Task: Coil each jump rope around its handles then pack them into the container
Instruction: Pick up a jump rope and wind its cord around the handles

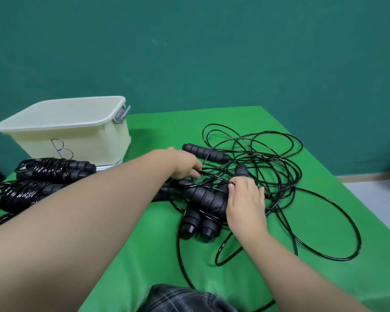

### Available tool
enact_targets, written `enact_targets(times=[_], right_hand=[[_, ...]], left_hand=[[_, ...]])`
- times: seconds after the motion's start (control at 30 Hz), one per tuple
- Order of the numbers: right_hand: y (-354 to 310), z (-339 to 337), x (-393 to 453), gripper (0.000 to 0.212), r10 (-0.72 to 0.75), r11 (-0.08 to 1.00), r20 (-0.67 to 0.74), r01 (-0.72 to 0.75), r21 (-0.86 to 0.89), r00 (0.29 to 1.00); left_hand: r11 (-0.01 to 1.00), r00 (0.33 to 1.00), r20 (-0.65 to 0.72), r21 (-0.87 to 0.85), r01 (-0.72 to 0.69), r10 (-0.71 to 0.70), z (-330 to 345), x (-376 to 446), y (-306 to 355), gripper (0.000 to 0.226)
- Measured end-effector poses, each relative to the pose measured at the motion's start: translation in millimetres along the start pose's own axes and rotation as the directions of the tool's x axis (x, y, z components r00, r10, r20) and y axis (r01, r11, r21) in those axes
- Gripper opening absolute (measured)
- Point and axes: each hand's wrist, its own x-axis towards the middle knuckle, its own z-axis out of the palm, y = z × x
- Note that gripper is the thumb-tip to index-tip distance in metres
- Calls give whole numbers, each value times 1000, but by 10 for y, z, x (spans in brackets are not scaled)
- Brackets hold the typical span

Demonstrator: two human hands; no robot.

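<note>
A tangle of thin black jump-rope cords spreads over the middle and right of the green cloth. Several black ribbed handles lie bunched in front of it, and one more handle lies behind. My left hand pinches a cord strand just left of the tangle. My right hand rests on the bunched handles and pinches cord at its fingertips. Two coiled ropes lie at the left. The cream container, marked B, stands behind them with its lid on.
The green cloth-covered table ends at the right, where pale floor shows. A teal wall stands behind. Loose cord loops reach toward the right edge. Checked dark cloth shows at the bottom.
</note>
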Motion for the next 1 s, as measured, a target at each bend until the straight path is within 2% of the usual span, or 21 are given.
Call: enact_targets(times=[0.03,0.1,0.23,0.37,0.47,0.57,0.7,0.77,0.87,1.0], right_hand=[[-1,-6,-1,29,3,1000,6,-3,13,1000],[-9,-44,-20,39,7,999,0,-7,35,1000],[-99,-192,-166,59,-23,999,-84,26,27,996],[-333,-445,-347,55,-112,991,-86,118,61,990],[-587,-665,-453,49,-190,967,-80,201,159,978],[-856,-914,-573,47,-210,906,-133,244,347,969],[-1132,-1215,-785,56,-181,835,-122,218,505,976],[-1224,-1339,-936,53,-183,807,-32,169,566,983],[-1319,-1455,-1208,23,-195,784,145,65,618,970],[-1377,-1403,-1481,14,-170,756,249,-36,654,954]], left_hand=[[1000,994,-106,-13,-9,8,-12,-62,-15,27],[997,942,-335,-71,-5,-19,-75,-210,-52,26],[980,768,-625,-198,17,-140,-353,-557,-103,30],[948,542,-785,-307,80,-300,-690,-915,-132,32],[921,430,-827,-388,26,-361,-918,-1170,-82,36],[869,415,-803,-492,-57,-427,-1073,-1404,34,39],[745,452,-728,-641,-182,-516,-1096,-1725,238,40],[620,479,-668,-732,-284,-569,-1001,-1898,356,42],[356,533,-573,-814,-459,-623,-762,-2150,586,44],[136,529,-503,-800,-585,-684,-427,-2403,804,47]])
